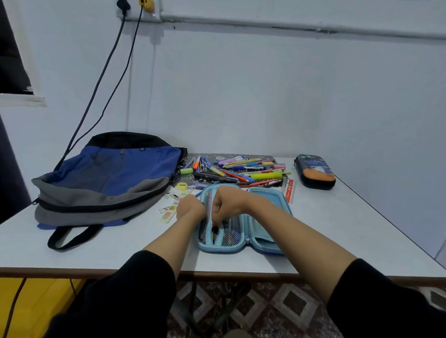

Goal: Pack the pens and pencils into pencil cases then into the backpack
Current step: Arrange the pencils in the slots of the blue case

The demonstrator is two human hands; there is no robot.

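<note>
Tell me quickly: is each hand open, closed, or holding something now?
Left hand: closed, seems to grip the pencil case at its left edge.
Right hand: closed, pinching a dark pen inside the case.

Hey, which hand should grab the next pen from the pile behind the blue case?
Probably the right hand: once it lets go of the dark item in the mesh pocket, the pen pile lies just beyond it. The left hand grips the light-blue case at its left edge, steadying it.

Pale wall [248, 91], white table [344, 230], patterned tile floor [272, 317].
</note>
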